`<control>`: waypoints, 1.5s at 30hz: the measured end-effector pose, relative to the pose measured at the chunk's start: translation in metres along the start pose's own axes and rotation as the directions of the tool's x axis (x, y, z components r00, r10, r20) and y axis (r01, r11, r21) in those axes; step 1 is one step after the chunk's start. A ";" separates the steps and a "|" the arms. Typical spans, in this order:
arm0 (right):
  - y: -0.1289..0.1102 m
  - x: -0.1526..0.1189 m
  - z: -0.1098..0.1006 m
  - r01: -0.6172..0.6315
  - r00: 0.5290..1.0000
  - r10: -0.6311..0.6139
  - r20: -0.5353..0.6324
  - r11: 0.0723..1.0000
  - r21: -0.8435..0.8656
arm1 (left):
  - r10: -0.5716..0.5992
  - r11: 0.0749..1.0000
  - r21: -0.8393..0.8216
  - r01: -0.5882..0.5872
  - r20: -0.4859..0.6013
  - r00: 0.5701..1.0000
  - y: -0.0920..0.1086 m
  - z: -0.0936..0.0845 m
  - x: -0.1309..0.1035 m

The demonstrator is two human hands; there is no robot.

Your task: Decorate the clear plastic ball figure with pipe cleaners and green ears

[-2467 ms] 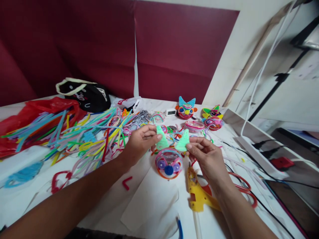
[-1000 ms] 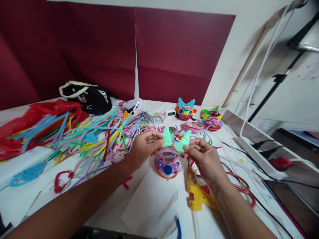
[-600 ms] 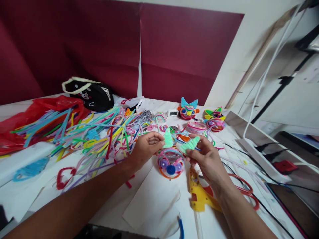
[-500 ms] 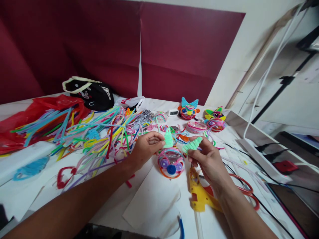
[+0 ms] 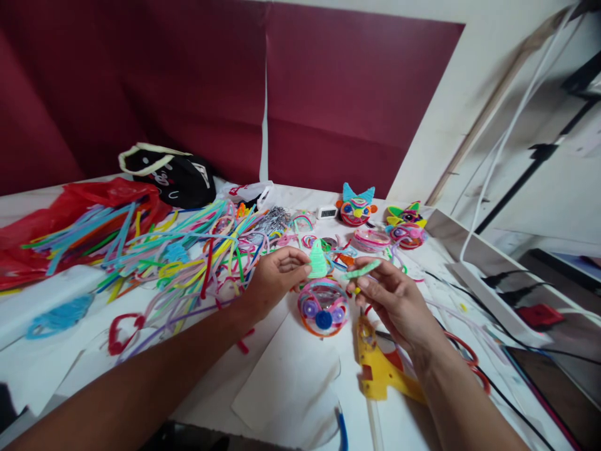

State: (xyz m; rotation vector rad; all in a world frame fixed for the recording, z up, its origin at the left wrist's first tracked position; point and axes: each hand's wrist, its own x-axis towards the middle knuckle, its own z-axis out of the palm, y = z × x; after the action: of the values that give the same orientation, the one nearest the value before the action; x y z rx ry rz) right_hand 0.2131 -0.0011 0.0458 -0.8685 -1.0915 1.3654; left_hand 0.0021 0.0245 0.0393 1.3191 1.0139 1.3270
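Between thumb and fingers, my left hand [image 5: 284,275] pinches a light green ear-shaped pipe-cleaner piece [image 5: 318,260], held upright with its point up. My right hand [image 5: 387,294] is closed on a second light green pipe-cleaner piece [image 5: 361,270], seen nearly edge-on. Just below and between the hands sits a round pipe-cleaner animal face [image 5: 323,307] with purple eyes and a blue nose. Under my right wrist lies a yellow glue gun [image 5: 375,366], partly hidden by the forearm. Orange-handled scissors [image 5: 464,351] show beside that forearm.
Loose pipe cleaners [image 5: 188,250] are heaped on the left by a red plastic bag [image 5: 79,207]. Finished faces [image 5: 355,210] stand at the back right. A power strip [image 5: 498,307] with cables lies to the right, near a tablet [image 5: 554,394]. White card [image 5: 286,376] lies in front.
My right hand has turned its green piece from showing its broad side to nearly edge-on. My left hand and its piece have stayed almost still.
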 end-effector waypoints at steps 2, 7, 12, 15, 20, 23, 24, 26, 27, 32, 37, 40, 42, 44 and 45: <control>0.001 0.002 -0.002 -0.020 0.999 0.020 -0.041 1.000 0.001 | 0.003 1.000 0.008 -0.003 -0.007 1.000 0.000 0.000 0.000; 0.003 0.006 -0.004 -0.032 0.986 0.029 -0.162 0.999 -0.015 | 0.021 1.000 0.022 -0.021 -0.006 1.000 0.000 0.000 -0.001; 0.005 0.006 -0.004 -0.046 0.978 0.031 -0.205 0.997 -0.068 | 0.014 1.000 0.001 -0.014 -0.001 1.000 -0.004 0.000 0.002; 0.007 0.006 -0.006 -0.045 0.976 0.024 -0.216 0.995 -0.094 | 0.021 1.000 0.000 -0.021 0.003 1.000 -0.005 -0.001 0.003; 0.011 0.007 -0.009 -0.031 0.983 0.014 -0.185 0.996 -0.085 | 0.016 1.000 0.015 -0.017 0.011 1.000 -0.005 -0.002 0.002; 0.011 0.007 -0.008 -0.027 0.986 0.016 -0.167 0.997 -0.069 | 0.017 1.000 0.020 -0.017 0.008 1.000 -0.005 -0.001 0.002; 0.011 0.007 -0.008 -0.026 0.986 0.015 -0.166 0.998 -0.065 | 0.016 1.000 0.021 -0.016 0.008 1.000 -0.006 -0.001 0.002; 0.010 0.007 -0.007 -0.020 0.986 0.010 -0.167 0.998 -0.059 | 0.016 1.000 0.021 -0.016 0.006 1.000 -0.006 -0.001 0.002; 0.009 0.007 -0.006 -0.017 0.986 0.007 -0.167 0.998 -0.058 | 0.014 1.000 0.020 -0.014 0.007 1.000 -0.006 -0.001 0.002; 0.010 0.007 -0.006 -0.022 0.990 0.012 -0.139 0.997 -0.072 | 0.005 1.000 0.011 -0.005 0.015 1.000 -0.006 -0.001 0.002; 0.011 0.005 -0.008 -0.056 0.991 0.044 -0.130 0.994 -0.096 | 0.009 1.000 0.013 -0.010 0.039 0.999 -0.008 -0.003 0.002; 0.008 0.004 -0.006 -0.078 0.990 0.067 -0.120 0.993 -0.091 | 0.008 1.000 0.020 -0.009 0.048 0.999 -0.008 -0.003 0.001; 0.006 0.003 -0.004 -0.083 0.991 0.075 -0.111 0.994 -0.073 | 0.012 1.000 0.023 -0.013 0.050 0.999 -0.007 -0.003 0.001; 0.003 0.002 -0.001 -0.077 0.992 0.072 -0.106 0.996 -0.042 | 0.017 1.000 0.023 -0.018 0.050 0.999 -0.007 -0.003 0.000; 0.002 0.002 0.000 -0.071 0.992 0.068 -0.104 0.997 -0.022 | 0.020 1.000 0.022 -0.021 0.050 0.999 -0.007 -0.003 0.000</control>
State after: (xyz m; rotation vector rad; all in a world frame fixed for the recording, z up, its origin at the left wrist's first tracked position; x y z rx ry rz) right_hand 0.2127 0.0011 0.0439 -0.9932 -1.0097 1.3510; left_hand 0.0000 0.0262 0.0323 1.3762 0.9867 1.2951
